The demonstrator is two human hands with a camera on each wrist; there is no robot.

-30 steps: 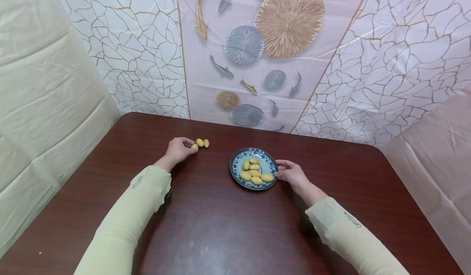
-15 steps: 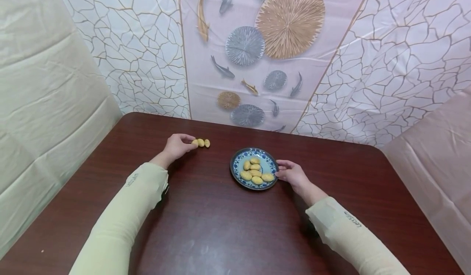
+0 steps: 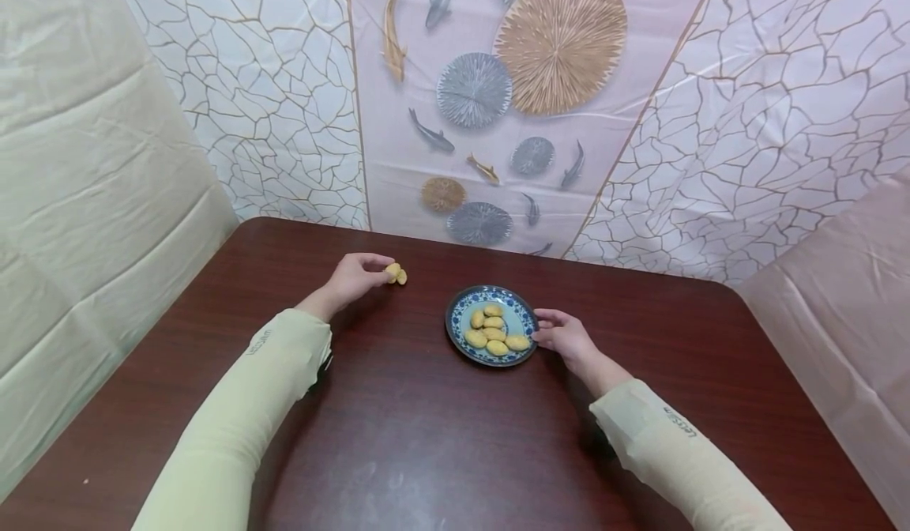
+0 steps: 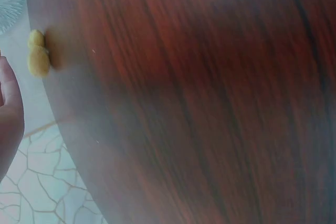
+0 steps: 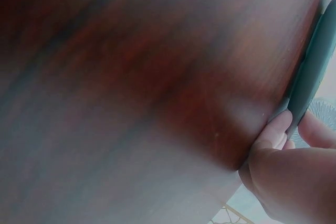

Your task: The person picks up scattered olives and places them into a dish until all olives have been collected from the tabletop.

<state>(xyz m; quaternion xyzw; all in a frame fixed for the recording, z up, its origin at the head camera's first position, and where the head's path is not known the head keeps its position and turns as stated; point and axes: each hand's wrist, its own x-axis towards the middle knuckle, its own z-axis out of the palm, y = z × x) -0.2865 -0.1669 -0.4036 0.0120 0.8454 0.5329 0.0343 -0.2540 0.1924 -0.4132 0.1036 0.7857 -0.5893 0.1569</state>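
Observation:
My left hand [image 3: 351,278] is at the far left of the table, thumb and fingers pinching a small yellow oval potato-like piece [image 3: 392,273]. Right beside it lies another yellow piece [image 3: 402,277], overlapping it in the head view. The left wrist view catches two such pieces [image 4: 39,61], with part of the hand cut off by the frame's edge. A round blue-and-white patterned plate [image 3: 458,307] with a dark rim carries several similar yellow pieces [image 3: 494,333]. My right hand [image 3: 569,341] grips the plate's right rim between thumb and fingers, as the right wrist view also shows.
The dark red-brown wooden table [image 3: 398,436] has rounded far corners. Behind it hangs a patterned cloth [image 3: 291,104] with fish and round motifs. Pale fabric [image 3: 92,199] walls in the left side, and more cloth [image 3: 839,310] stands at the right.
My left hand has moved up and then right with the pinched yellow piece, closing onto the other pieces on the table. The right hand and the plate have stayed in place.

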